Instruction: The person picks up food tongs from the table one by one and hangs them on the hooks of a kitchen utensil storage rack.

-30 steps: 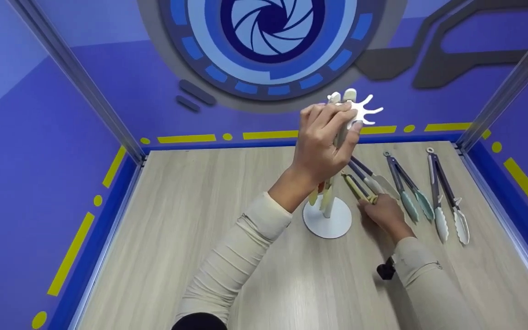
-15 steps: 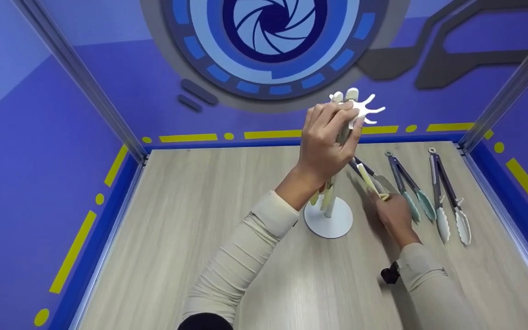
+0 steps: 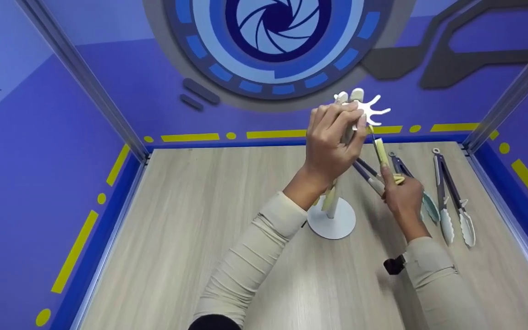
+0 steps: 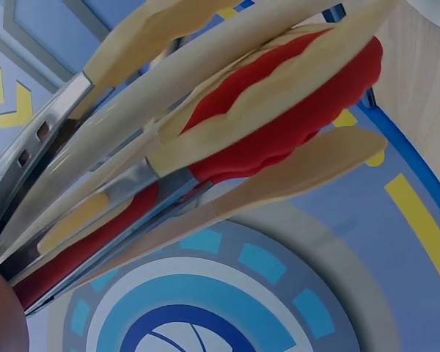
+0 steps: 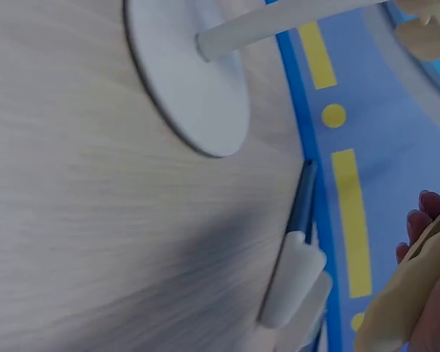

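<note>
A white rack [image 3: 332, 222] with curved hooks on top stands upright on a round base. My left hand [image 3: 335, 137] holds it near the top, fingers curled about the hooks and hanging handles. Yellow and red tongs [image 4: 286, 110] hang along the pole [image 4: 147, 103], seen in the left wrist view. My right hand [image 3: 401, 195] grips yellow tongs [image 3: 381, 152] around their lower part, handle end pointing up close to a right-hand hook. The pale yellow tong head [image 5: 396, 315] shows at the lower right of the right wrist view.
Tongs with grey-white heads [image 3: 370, 179] lie behind my right hand. Teal-headed tongs [image 3: 430, 206] are partly covered by that hand. White-headed tongs [image 3: 447, 224] lie farther right on the wooden tabletop [image 3: 190, 229]. Blue panels [image 3: 255, 119] enclose the back and sides.
My right hand has lifted the yellow tongs off the table, up to the rack's hooks, turning them more upright. My left hand keeps its hold on the rack.
</note>
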The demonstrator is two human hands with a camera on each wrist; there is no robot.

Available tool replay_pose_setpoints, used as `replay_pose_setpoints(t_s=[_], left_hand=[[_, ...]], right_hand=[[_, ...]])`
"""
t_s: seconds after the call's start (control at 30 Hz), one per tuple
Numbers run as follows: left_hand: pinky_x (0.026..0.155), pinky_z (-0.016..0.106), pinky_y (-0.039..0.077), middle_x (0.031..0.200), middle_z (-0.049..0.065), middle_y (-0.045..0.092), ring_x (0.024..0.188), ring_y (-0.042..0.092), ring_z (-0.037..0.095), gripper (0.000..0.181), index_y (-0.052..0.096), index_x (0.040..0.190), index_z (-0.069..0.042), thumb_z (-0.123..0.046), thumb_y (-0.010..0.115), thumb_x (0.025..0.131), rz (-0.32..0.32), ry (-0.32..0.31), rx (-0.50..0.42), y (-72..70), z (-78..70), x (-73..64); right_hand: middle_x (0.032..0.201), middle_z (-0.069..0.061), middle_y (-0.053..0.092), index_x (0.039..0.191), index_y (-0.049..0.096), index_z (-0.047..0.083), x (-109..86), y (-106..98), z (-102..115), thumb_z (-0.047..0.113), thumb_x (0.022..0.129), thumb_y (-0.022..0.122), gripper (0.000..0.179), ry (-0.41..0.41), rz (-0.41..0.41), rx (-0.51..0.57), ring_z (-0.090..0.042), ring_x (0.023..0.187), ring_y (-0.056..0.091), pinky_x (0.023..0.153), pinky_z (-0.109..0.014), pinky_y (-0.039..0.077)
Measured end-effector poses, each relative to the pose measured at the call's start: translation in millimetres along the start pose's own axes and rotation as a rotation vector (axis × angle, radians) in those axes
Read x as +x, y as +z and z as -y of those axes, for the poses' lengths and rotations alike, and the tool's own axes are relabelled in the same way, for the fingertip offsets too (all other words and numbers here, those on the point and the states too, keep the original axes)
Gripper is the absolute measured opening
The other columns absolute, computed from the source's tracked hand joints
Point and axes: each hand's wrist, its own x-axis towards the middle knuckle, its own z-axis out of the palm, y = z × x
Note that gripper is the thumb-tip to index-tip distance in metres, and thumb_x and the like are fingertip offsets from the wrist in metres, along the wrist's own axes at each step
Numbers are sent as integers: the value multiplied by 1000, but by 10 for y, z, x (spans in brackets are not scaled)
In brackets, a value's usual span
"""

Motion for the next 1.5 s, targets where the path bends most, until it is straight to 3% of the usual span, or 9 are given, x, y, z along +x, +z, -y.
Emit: replay_pose_setpoints(t_s=[0.27,0.47,0.77,1.03,1.27,1.5], left_hand=[[94,25,50,110,5,80,104,66,16,13,80,102,-8,-15,70,98,-25,-12,-73,10,7,14],[94,25,50,110,5,80,105,66,17,13,80,101,-8,-15,70,97,-39,-27,-75,32,5,0],[97,23,49,109,5,80,105,67,16,14,80,100,-8,-16,69,98,-29,-17,-70,52,0,4],[97,23,49,109,5,80,105,67,17,14,80,100,-8,-16,69,97,-40,-20,-69,31,7,-7],[97,22,49,109,4,80,105,67,16,14,80,100,-9,-16,69,97,-38,-16,-52,16,23,-18],[96,21,49,111,4,80,106,68,15,15,81,101,-9,-17,68,98,-34,-20,-48,26,14,-25]], right_hand=[[48,9,57,70,62,0,-9,-108,368,52,107,59,64,-132,-74,283,-7,39,54,40,-20,44],[47,8,55,66,58,-2,-34,-138,594,38,108,60,57,-211,-114,399,-8,36,52,38,-19,43],[46,9,54,67,56,-11,-40,-143,708,32,108,57,59,-272,-171,457,-3,35,50,38,-17,41],[47,5,56,65,55,4,-11,-145,768,30,106,58,49,-305,-168,482,-3,37,51,40,-15,41],[47,14,56,62,58,12,2,-121,844,32,104,63,47,-358,-165,487,1,37,51,39,-14,39],[45,10,56,61,57,15,8,-107,888,32,104,64,47,-335,-162,463,-1,36,51,38,-15,40]])
